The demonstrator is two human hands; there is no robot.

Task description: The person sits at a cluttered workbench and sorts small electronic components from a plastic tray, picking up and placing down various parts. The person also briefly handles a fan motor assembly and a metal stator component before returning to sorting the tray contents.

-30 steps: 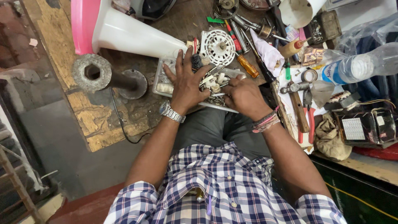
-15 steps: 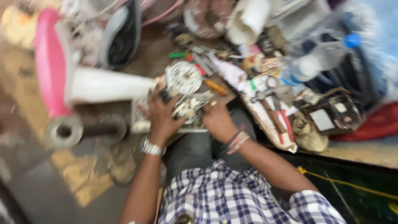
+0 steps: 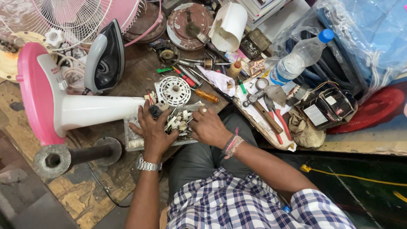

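Note:
My left hand point(image 3: 153, 129) lies spread, palm down, in a clear shallow tray point(image 3: 132, 141) filled with several small white and metal parts. It wears a metal wristwatch. My right hand point(image 3: 207, 126) rests at the tray's right side with its fingers curled among the parts; a ring and wrist threads show on it. Whether either hand pinches a part is hidden by the fingers. A white round slotted fan part point(image 3: 174, 90) lies just beyond the tray.
A pink-and-white fan base point(image 3: 63, 104) lies on its side at left, beside a grey iron point(image 3: 106, 59) and a metal stand pipe point(image 3: 72, 156). Screwdrivers point(image 3: 199, 91), a hammer point(image 3: 263, 108), a water bottle point(image 3: 296, 59) and a black box point(image 3: 324, 108) crowd the right.
The camera has tilted up and steadied, so more of the bench's far side shows. Both hands stay in the parts tray, with their fingers shifted slightly.

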